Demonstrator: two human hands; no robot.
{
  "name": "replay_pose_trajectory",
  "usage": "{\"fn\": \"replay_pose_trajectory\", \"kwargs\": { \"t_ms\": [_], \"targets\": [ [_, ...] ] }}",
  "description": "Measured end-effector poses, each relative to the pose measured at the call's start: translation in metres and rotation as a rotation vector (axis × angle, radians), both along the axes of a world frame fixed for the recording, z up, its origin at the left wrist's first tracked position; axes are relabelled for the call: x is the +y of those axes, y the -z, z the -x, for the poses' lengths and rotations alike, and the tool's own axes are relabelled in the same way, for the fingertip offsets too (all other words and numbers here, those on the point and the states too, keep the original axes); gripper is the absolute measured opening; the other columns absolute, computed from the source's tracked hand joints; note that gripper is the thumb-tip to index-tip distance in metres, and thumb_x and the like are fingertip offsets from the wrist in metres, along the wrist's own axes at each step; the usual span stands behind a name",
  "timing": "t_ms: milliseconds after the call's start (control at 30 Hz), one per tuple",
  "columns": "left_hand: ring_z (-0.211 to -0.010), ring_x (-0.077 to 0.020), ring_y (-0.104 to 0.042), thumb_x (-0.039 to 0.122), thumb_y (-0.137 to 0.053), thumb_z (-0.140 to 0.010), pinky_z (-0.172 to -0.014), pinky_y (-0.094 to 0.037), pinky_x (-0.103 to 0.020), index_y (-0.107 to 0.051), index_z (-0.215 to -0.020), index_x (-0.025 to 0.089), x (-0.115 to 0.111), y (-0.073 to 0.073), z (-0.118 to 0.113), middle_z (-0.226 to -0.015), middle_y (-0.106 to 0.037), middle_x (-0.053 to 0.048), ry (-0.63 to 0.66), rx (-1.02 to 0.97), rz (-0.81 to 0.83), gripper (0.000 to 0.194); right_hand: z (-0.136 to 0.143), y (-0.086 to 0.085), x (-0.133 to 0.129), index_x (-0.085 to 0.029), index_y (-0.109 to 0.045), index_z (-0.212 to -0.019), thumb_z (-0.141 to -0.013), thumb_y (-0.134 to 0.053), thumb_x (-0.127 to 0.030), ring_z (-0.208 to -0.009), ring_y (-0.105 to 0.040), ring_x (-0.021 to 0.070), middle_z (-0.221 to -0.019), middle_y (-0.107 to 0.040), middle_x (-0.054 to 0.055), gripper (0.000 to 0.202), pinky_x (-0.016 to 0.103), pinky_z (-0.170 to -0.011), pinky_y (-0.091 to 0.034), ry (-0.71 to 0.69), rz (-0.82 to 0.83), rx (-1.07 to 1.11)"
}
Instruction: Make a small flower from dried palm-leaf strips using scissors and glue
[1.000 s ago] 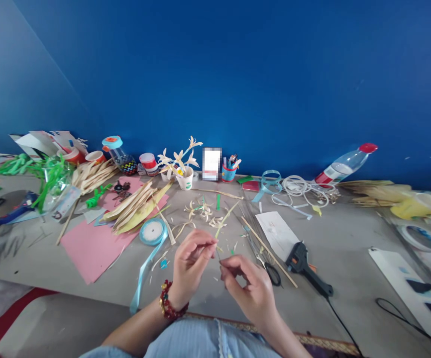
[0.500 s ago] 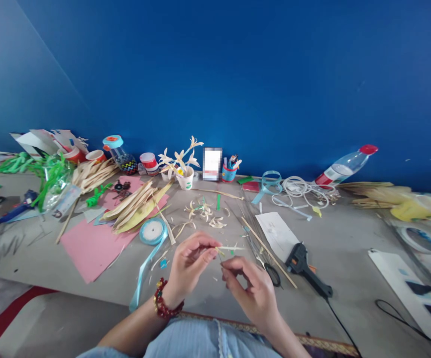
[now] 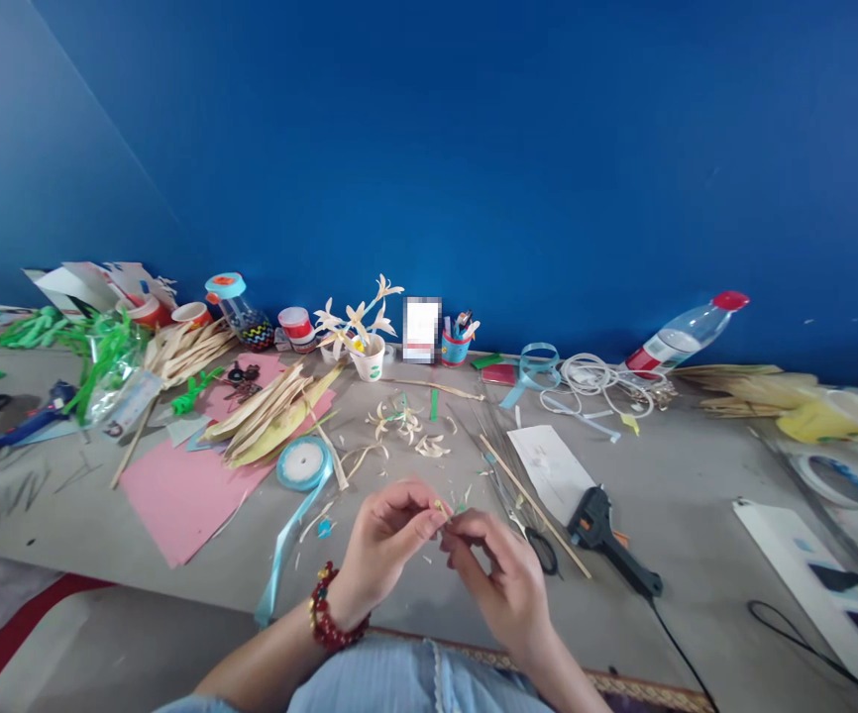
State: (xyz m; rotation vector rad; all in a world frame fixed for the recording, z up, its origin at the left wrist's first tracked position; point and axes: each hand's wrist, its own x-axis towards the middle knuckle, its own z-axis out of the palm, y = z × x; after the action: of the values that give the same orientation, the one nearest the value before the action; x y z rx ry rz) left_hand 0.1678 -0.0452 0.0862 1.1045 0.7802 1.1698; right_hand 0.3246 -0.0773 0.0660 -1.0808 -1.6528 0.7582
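My left hand (image 3: 399, 530), with a red bead bracelet (image 3: 334, 609) on the wrist, pinches a small pale yellow-green husk piece (image 3: 440, 506) between thumb and fingers. My right hand (image 3: 499, 569) meets it from the right, its thumb and forefinger pinched at the thin stem under the piece. The fingertips almost touch and hide most of both. Beyond the hands lie loose cream husk petals (image 3: 431, 446) and small scraps. Scissors with dark handles (image 3: 542, 551) lie just right of my right hand.
A black glue gun (image 3: 611, 540) with a cord and a white power strip (image 3: 807, 584) lie right. Ribbon spool (image 3: 302, 462), pink paper (image 3: 191, 495) and husk bundle (image 3: 266, 411) lie left. Behind stand husk flowers in a white cup (image 3: 370, 358) and a tilted bottle (image 3: 686, 337).
My hands have come together: the right fingertips have moved up and left to the left ones. The pale strip that stuck out to the right of my left fingertips is now mostly hidden.
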Motion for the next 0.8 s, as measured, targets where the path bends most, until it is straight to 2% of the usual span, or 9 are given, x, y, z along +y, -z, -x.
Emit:
{"fn": "replay_pose_trajectory", "kwargs": {
  "t_ms": [167, 400, 567, 800],
  "targets": [
    [-0.062, -0.0106, -0.057, 0.026, -0.069, -0.084, -0.059, -0.049, -0.023, -0.068, -0.077, 0.015, -0.002, 0.004, -0.003, -0.073, -0.059, 0.0, -0.002, -0.069, 0.009, 0.012, 0.001, 0.006, 0.0, -0.021, -0.058, -0.086, -0.09, -0.051, -0.011, -0.063, -0.064, 0.0139, -0.074, -0.064, 0.001, 0.013, 0.023, -0.06, -0.051, -0.011, 0.029, 0.048],
    [-0.06, -0.0092, -0.057, 0.022, -0.069, -0.084, -0.058, -0.05, -0.022, -0.066, -0.078, 0.016, -0.001, 0.004, -0.005, -0.073, -0.059, 0.0, -0.007, -0.111, 0.009, 0.009, 0.007, 0.01, 0.0, -0.021, -0.06, -0.088, -0.091, -0.053, -0.014, -0.057, -0.062, 0.0121, -0.072, -0.064, 0.0, 0.011, 0.021, -0.054, -0.052, -0.035, 0.111, 0.23],
    [-0.064, -0.0103, -0.058, 0.022, -0.069, -0.084, -0.059, -0.05, -0.022, -0.067, -0.077, 0.016, -0.001, 0.005, -0.005, -0.076, -0.058, -0.001, -0.015, -0.07, -0.009, 0.01, 0.009, 0.014, -0.001, -0.021, -0.06, -0.089, -0.093, -0.055, -0.019, -0.056, -0.062, 0.0121, -0.071, -0.063, 0.0, 0.007, 0.021, -0.053, -0.051, -0.028, 0.164, 0.296],
    [-0.072, -0.0131, -0.059, 0.024, -0.067, -0.085, -0.063, -0.051, -0.024, -0.068, -0.078, 0.016, 0.002, 0.014, -0.006, -0.085, -0.057, -0.004, -0.037, -0.004, -0.05, 0.011, 0.012, 0.017, 0.001, -0.02, -0.061, -0.087, -0.094, -0.057, -0.025, -0.055, -0.062, 0.0122, -0.071, -0.063, 0.001, 0.009, 0.021, -0.052, -0.052, -0.01, 0.198, 0.356]
  ]
}}
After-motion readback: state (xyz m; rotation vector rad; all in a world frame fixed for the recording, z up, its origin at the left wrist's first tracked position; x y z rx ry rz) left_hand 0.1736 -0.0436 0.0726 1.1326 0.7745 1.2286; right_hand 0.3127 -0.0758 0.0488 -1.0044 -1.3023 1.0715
